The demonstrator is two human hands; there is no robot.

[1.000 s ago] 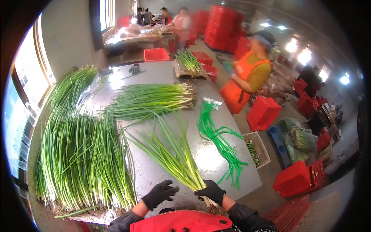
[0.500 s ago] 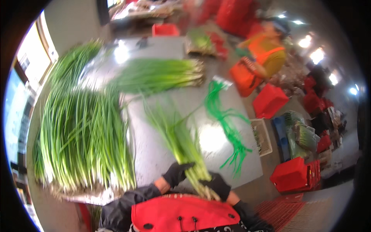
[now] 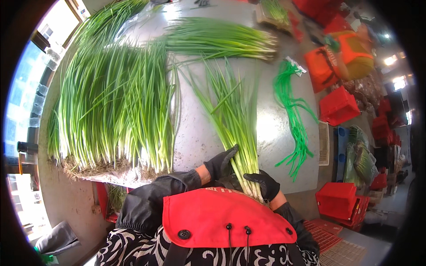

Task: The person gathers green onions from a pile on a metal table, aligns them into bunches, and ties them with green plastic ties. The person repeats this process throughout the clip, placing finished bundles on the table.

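A bunch of green onions (image 3: 237,128) lies between my hands, its white root ends toward my body and its leaves fanned out across the metal table. My left hand (image 3: 222,162), in a black glove, grips the bunch from its left side, thumb along the stalks. Lower down, my right hand (image 3: 264,184), gloved the same way, is closed round the stalks just above the roots. To the left, a large heap of green onions (image 3: 111,106) lies with its soil-covered roots at the near table edge. Green ties (image 3: 293,119) lie in a loose bundle to the right.
Another pile of green onions (image 3: 222,37) lies across the far part of the metal table (image 3: 195,128). Beyond the right edge, a person in an orange vest (image 3: 355,51) stands near red crates (image 3: 339,106). More red crates (image 3: 339,201) stand at the near right.
My view has tilted down and turned left, so the table sits higher and further right in it. The bunch now points more straight away from me; both hands keep hold of it.
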